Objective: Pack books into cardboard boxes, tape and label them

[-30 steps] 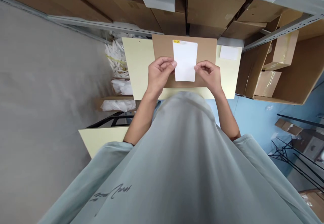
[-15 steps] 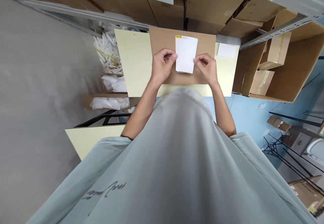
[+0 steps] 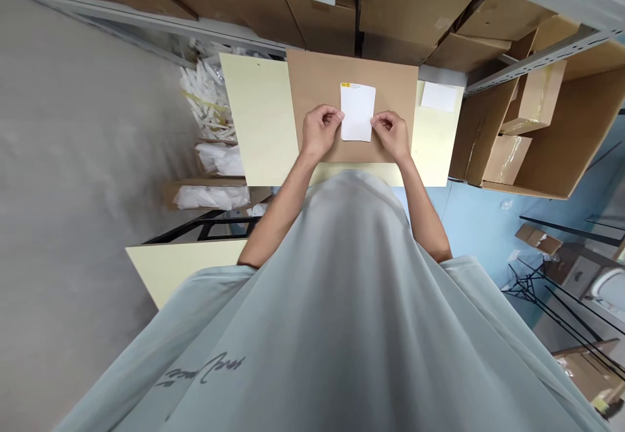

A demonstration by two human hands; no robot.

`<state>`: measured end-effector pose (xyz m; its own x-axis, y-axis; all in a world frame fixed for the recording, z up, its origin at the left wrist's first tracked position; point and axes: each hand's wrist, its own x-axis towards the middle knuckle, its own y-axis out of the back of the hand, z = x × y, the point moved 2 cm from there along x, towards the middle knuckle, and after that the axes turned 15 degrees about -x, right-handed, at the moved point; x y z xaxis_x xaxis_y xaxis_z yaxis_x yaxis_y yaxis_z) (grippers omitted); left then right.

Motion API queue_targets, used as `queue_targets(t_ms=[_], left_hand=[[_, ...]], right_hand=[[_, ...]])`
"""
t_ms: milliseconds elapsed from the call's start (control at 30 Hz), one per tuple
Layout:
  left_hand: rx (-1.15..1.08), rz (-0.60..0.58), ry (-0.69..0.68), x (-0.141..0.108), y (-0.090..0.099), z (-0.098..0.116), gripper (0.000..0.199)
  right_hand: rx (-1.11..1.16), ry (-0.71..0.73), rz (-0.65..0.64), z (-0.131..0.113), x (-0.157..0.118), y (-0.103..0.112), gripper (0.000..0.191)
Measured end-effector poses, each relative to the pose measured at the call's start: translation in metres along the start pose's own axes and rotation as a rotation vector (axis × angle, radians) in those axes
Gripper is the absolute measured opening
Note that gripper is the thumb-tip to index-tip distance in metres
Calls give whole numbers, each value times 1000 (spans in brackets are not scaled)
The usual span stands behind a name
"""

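A white sheet (image 3: 358, 113) with a small yellow mark at its upper left corner is held at both sides over a flat brown cardboard piece (image 3: 317, 81). My left hand (image 3: 321, 131) pinches the sheet's left edge between thumb and fingers. On the opposite edge, my right hand (image 3: 393, 134) has the same kind of pinch. I cannot tell whether the sheet rests on the cardboard or is just above it. The cardboard lies on a pale yellow tabletop (image 3: 261, 120).
A white paper (image 3: 438, 96) lies at the tabletop's right end. Cardboard boxes (image 3: 415, 2) fill the shelf behind. An open carton (image 3: 576, 120) with smaller boxes stands on the right. White bundled pieces and bags (image 3: 209, 103) sit left of the table.
The white sheet has moved down, away from me, toward the cardboard and looks smaller and flatter. Both hands have come slightly closer together with it.
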<state>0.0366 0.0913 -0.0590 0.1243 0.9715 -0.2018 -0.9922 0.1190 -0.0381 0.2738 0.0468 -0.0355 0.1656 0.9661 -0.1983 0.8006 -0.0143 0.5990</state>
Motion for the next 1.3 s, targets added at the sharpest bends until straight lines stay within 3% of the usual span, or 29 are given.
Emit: queue_targets(t_ms=[467,700,1300], left_hand=[[50,41,-13,-2,-3,6,26],[67,59,-24,-4,-7,11,33],[70,154,-30,-15,-16,20,28]], right_hand=[[0,-26,13,-2,-4,-3,35],[-30,-21,24,-6,-5,-2,36],[-82,17,73,3,-8,-11,46]])
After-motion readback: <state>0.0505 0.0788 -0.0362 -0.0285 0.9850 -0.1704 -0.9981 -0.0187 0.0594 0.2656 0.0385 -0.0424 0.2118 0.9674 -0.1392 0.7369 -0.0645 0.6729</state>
